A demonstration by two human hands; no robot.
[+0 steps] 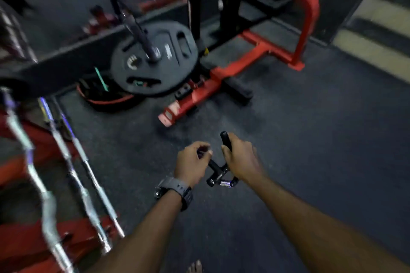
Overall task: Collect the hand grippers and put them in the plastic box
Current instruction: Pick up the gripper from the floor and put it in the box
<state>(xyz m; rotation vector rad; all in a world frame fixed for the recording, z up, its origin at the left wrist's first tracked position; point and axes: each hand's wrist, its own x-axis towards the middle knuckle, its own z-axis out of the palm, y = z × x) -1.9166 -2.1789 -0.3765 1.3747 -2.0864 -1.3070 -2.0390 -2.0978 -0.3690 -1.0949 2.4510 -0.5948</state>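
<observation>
Hands out front over my dark gym floor (299,139), left hand (192,163) (watch (175,190) on its wrist) curled round one handle of a black hand gripper (218,175), right hand (240,159) gripping the other handle, spring end nearest me, weight plate (155,60) and red frame (244,60) beyond.

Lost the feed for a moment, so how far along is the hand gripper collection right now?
Done: nothing confirmed, since no plastic box shows in this view. In hand: one black hand gripper with a steel spring, its two handles held by the left hand and right hand above the dark rubber gym floor. Left: carrying it to the box and dropping it in; no other grippers are visible.
</observation>
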